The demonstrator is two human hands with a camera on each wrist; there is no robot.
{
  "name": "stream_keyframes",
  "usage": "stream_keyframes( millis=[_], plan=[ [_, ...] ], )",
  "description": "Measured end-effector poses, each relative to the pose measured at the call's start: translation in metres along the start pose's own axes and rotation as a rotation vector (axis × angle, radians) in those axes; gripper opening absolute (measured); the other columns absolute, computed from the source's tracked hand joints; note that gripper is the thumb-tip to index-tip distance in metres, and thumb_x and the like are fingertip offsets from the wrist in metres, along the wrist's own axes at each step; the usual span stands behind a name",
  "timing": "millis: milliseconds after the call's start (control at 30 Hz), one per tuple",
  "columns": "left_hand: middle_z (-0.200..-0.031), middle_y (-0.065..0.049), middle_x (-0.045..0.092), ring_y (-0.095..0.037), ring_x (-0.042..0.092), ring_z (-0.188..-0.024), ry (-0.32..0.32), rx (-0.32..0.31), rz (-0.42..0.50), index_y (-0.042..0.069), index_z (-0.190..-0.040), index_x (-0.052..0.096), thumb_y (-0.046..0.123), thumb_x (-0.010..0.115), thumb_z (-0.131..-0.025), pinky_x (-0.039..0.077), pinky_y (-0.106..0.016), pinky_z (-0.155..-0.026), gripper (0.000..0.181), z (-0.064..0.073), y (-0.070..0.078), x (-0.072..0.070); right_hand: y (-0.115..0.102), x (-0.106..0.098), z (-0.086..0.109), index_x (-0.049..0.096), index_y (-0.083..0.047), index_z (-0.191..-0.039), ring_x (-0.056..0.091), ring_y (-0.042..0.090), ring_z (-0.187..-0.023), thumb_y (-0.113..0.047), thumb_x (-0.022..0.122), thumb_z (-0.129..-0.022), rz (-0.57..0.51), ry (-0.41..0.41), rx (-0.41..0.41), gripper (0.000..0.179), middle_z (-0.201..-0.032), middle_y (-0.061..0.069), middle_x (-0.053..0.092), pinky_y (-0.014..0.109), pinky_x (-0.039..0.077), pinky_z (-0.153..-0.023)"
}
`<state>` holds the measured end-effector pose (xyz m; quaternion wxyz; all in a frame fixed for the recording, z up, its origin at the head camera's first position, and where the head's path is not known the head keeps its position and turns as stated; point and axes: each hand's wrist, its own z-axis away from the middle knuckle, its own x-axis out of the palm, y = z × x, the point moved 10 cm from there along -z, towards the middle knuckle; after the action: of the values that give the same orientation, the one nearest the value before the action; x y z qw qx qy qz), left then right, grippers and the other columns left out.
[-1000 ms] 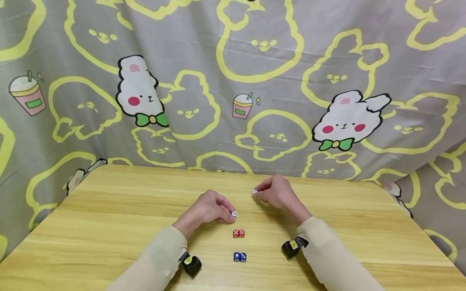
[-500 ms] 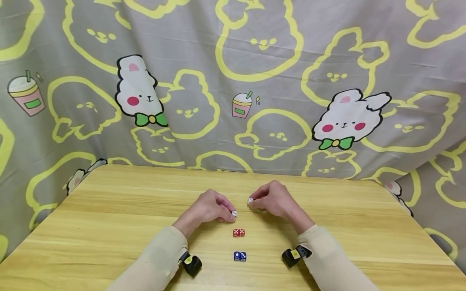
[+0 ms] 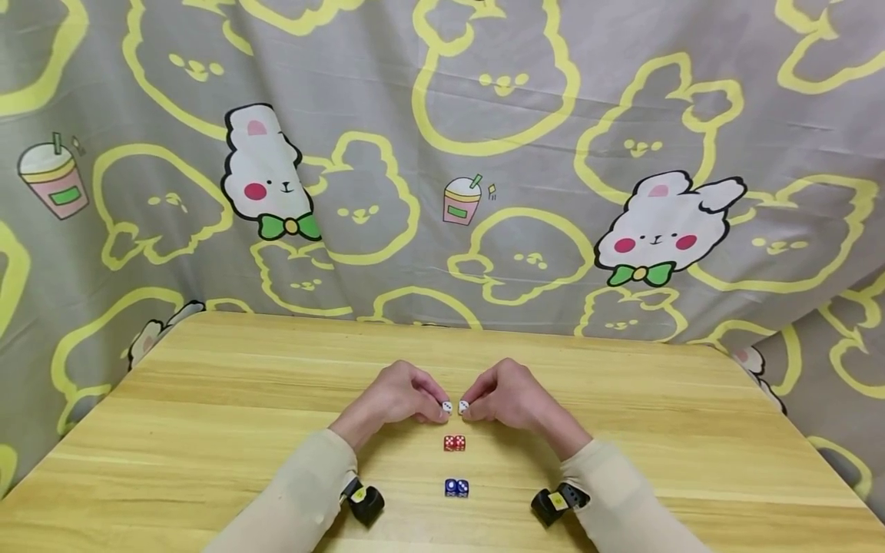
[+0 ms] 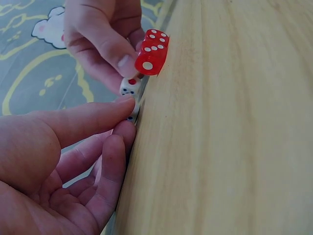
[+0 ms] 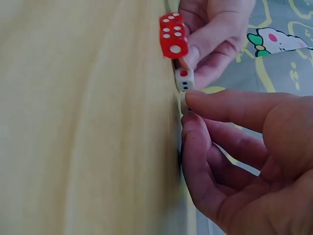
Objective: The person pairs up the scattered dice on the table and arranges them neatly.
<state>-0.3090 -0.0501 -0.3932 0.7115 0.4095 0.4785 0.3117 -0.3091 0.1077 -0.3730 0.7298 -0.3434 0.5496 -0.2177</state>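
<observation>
My left hand [image 3: 402, 393] pinches a white die [image 3: 446, 407] between thumb and fingers, low over the wooden table. Facing it, my right hand [image 3: 510, 393] pinches a second white die [image 3: 464, 408]. Only a narrow gap separates the two white dice in the head view. Just nearer to me, a pair of red dice [image 3: 454, 443] sits side by side on the table. In the left wrist view, thumb and fingers cover most of the left white die [image 4: 130, 118]. The right wrist view likewise shows the right white die [image 5: 186, 104] largely hidden behind fingertips.
Closer to the front, two blue dice [image 3: 456, 488] stand side by side, in line with the red pair. The wooden table [image 3: 207, 430] ends at a grey patterned curtain [image 3: 387, 169]. Black wrist cameras hang below both sleeves.
My right hand has come left and toward me, bringing its white die from farther back to beside the left one. My left hand has stayed in place, holding its die.
</observation>
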Motion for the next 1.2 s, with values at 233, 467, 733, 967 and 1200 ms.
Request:
stream_keyframes(
  millis=[233, 467, 733, 967, 1200],
  plan=[
    [-0.079, 0.0, 0.077, -0.011, 0.066, -0.067, 0.003, -0.006, -0.012, 0.009, -0.088, 0.082, 0.009, 0.093, -0.077, 0.054, -0.024, -0.064, 0.016, 0.0002, -0.0003, -0.0008, -0.0012, 0.0054, -0.0014, 0.084, -0.012, -0.081, 0.062, 0.012, -0.063, -0.009, 0.092, -0.079, 0.006, -0.012, -0.022, 0.009, -0.072, -0.002, 0.076, 0.026, 0.05, -0.059],
    [-0.079, -0.001, 0.077, -0.012, 0.066, -0.068, 0.013, -0.007, -0.025, 0.01, -0.088, 0.082, 0.009, 0.093, -0.076, 0.053, -0.024, -0.064, 0.016, 0.0007, 0.0, -0.0022, 0.002, 0.0075, -0.0021, 0.084, -0.012, -0.085, 0.063, 0.012, -0.069, -0.01, 0.092, -0.08, -0.045, -0.036, -0.023, 0.009, -0.08, -0.001, 0.078, 0.026, 0.051, -0.063],
    [-0.08, -0.001, 0.076, -0.013, 0.064, -0.067, 0.009, -0.008, -0.029, 0.011, -0.088, 0.083, 0.01, 0.093, -0.076, 0.052, -0.024, -0.063, 0.016, -0.0002, 0.0001, 0.0007, 0.0064, 0.0071, -0.0019, 0.085, -0.012, -0.086, 0.063, 0.012, -0.071, -0.011, 0.092, -0.08, -0.059, -0.04, -0.01, 0.01, -0.081, -0.001, 0.079, 0.025, 0.051, -0.063],
    [-0.082, 0.0, 0.076, -0.013, 0.064, -0.068, 0.01, -0.01, -0.034, 0.011, -0.088, 0.083, 0.011, 0.093, -0.076, 0.051, -0.024, -0.063, 0.016, 0.0005, 0.0004, 0.0017, 0.0047, 0.0074, -0.0006, 0.085, -0.014, -0.086, 0.062, 0.013, -0.074, -0.013, 0.093, -0.079, -0.035, -0.029, -0.014, 0.01, -0.083, -0.002, 0.079, 0.026, 0.05, -0.065],
    [-0.078, 0.001, 0.076, -0.012, 0.062, -0.065, 0.017, 0.003, -0.043, 0.012, -0.087, 0.084, 0.011, 0.094, -0.075, 0.049, -0.023, -0.062, 0.015, -0.0004, 0.0024, 0.0005, 0.0018, 0.0085, -0.0021, 0.085, -0.015, -0.085, 0.063, 0.012, -0.072, -0.013, 0.093, -0.079, -0.012, -0.026, -0.028, 0.01, -0.082, -0.003, 0.079, 0.026, 0.05, -0.064]
  ],
)
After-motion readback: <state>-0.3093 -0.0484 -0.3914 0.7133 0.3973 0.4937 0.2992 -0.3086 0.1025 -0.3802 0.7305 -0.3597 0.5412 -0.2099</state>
